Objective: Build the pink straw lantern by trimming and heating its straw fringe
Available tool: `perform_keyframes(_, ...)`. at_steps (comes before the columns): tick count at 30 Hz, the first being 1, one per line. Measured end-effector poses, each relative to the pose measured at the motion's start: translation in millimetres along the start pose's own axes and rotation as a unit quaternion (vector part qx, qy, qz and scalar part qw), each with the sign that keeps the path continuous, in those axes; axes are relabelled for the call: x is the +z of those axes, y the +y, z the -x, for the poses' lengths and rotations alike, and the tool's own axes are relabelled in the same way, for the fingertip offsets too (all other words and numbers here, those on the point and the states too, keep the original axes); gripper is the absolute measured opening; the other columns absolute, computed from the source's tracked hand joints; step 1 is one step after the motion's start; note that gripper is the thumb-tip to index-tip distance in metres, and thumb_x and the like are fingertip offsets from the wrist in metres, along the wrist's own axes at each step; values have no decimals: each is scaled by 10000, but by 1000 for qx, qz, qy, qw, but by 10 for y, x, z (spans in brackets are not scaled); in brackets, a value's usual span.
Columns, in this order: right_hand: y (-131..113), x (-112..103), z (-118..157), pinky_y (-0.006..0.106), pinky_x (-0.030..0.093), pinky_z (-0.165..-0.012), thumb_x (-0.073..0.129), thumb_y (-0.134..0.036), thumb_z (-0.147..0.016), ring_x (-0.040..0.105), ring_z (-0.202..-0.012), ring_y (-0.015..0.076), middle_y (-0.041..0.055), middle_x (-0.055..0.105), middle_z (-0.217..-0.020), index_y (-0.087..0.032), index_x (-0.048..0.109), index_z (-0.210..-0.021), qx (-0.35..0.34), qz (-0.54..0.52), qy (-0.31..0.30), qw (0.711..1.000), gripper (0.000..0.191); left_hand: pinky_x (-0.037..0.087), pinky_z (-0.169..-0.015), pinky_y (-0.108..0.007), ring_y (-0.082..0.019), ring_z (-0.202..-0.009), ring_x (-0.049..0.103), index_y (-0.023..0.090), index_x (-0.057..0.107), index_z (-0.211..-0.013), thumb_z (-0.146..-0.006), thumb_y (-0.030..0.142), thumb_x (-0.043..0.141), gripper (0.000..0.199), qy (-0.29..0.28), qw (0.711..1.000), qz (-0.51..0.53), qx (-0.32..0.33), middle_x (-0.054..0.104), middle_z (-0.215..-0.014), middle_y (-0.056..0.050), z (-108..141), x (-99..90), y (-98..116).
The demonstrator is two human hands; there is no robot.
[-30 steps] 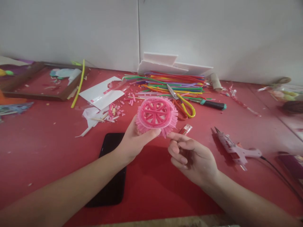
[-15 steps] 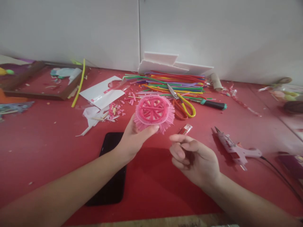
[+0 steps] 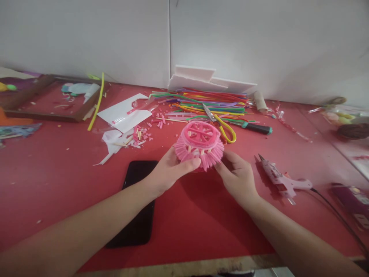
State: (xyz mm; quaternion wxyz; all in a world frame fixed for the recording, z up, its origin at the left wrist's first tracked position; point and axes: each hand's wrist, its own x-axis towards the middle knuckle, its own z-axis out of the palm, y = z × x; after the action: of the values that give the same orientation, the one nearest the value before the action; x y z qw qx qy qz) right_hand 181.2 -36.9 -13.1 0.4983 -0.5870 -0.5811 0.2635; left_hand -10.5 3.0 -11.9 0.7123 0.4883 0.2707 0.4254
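Observation:
Between my hands is a pink fringed craft piece point(image 3: 201, 144), with a round spoked top, short pale posts beneath it and a skirt of pink strips. My left hand point(image 3: 178, 169) grips its left and near side, the thumb lying across the front of the fringe. My right hand point(image 3: 238, 175) closes on its lower right side, with the fingertips partly hidden under the fringe. A black phone point(image 3: 135, 215) lies on the red table below my left forearm. Just behind the piece are scissors point(image 3: 226, 129) with yellow and orange handles.
A pink glue gun point(image 3: 284, 179) with a cord lies at the right. Colourful pipe cleaners point(image 3: 213, 100) and a dark-handled cutter point(image 3: 258, 128) are at the back. Left are white card point(image 3: 123, 115), pink scraps point(image 3: 141, 134), a yellow strip point(image 3: 98, 102) and a brown frame point(image 3: 43, 114).
The pink piece has moved right and tilted, showing more of its side and posts. My right hand has come up from beside it and taken hold of its right side.

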Motion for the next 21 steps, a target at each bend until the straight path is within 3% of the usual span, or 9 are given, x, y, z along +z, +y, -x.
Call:
perform_keyframes(3, -18, -15, -17, 302, 532, -645, 641, -334, -857, 669, -693, 181, 33, 769, -765, -207, 768, -881, -5, 28, -1, 1000, 181, 494, -1146, -538, -352, -1379, 583, 288, 495, -1277, -677, 415, 946, 761, 26, 999, -20, 18, 632, -1426, -103, 9, 3, -56)
perform_keyframes(6, -65, -22, -5, 253, 453, -524, 644, -360, -857, 568, -555, 139, 0, 678, -615, -203, 701, -719, 4, 30, -6, 1000, 217, 493, -1139, -532, -328, -1395, 564, 318, 372, -1264, -601, 319, 990, 907, 64, 997, -31, 28, 575, -1460, -101, 14, -2, -119)
perform_keyframes(9, -124, -20, 28, 226, 390, -464, 647, -309, -855, 510, -494, 111, -25, 617, -556, -204, 656, -651, -21, 21, -20, 999, 230, 505, -1122, -519, -309, -1328, 610, 284, 419, -1236, -644, 293, 962, 804, 49, 997, -49, 29, 624, -1384, -103, 13, 1, -129)
perform_keyframes(14, -173, -27, 75, 230, 483, -549, 645, -212, -919, 631, -583, 127, -2, 720, -679, -199, 742, -814, -114, 37, -50, 991, 144, 562, -1029, -459, -279, -1181, 678, 218, 588, -1157, -702, 333, 917, 573, 94, 992, -80, 21, 704, -1236, -92, 0, 21, -61)
perform_keyframes(17, -117, -83, 38, 249, 520, -609, 637, -181, -946, 677, -635, 140, 22, 752, -741, -191, 759, -913, -186, 80, -60, 977, 127, 594, -949, -410, -238, -1052, 712, 212, 628, -1092, -710, 315, 912, 487, 118, 990, -68, 26, 743, -1115, -59, -17, 20, -25)
perform_keyframes(21, 51, -286, -154, 298, 548, -643, 575, -106, -900, 682, -651, 169, 35, 736, -728, -190, 734, -908, -259, 148, -85, 951, 179, 575, -1011, -424, -241, -1064, 735, 223, 651, -1035, -736, 312, 912, 407, 145, 989, -22, 26, 778, -1091, -42, -31, -1, 4)
